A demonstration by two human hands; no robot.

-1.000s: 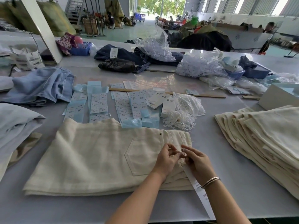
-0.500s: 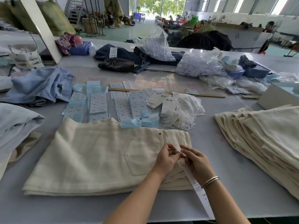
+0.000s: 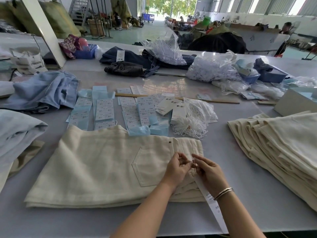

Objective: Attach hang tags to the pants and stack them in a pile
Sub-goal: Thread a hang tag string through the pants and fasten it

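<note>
Folded cream pants [image 3: 103,165] lie flat in front of me, back pocket up, waistband to the right. My left hand [image 3: 176,169] and my right hand [image 3: 208,172] meet at the waistband's near right corner, fingertips pinching a thin tag string at a belt loop. A long white hang tag [image 3: 214,206] trails from under my right hand toward the table's front edge. A stack of cream pants [image 3: 277,146] sits at the right. Loose white strings [image 3: 188,127] and rows of printed tags [image 3: 103,110] lie beyond the pants.
Light blue jeans [image 3: 42,90] and pale garments [image 3: 15,133] lie at the left. Dark jeans [image 3: 130,64] and plastic bags of strings [image 3: 211,67] sit farther back. A white box [image 3: 295,102] stands at the right. A wooden ruler [image 3: 214,101] crosses the table.
Both hands stay at the waistband corner; the fingers shifted only slightly while working the string. The pants and hang tag have not moved.
</note>
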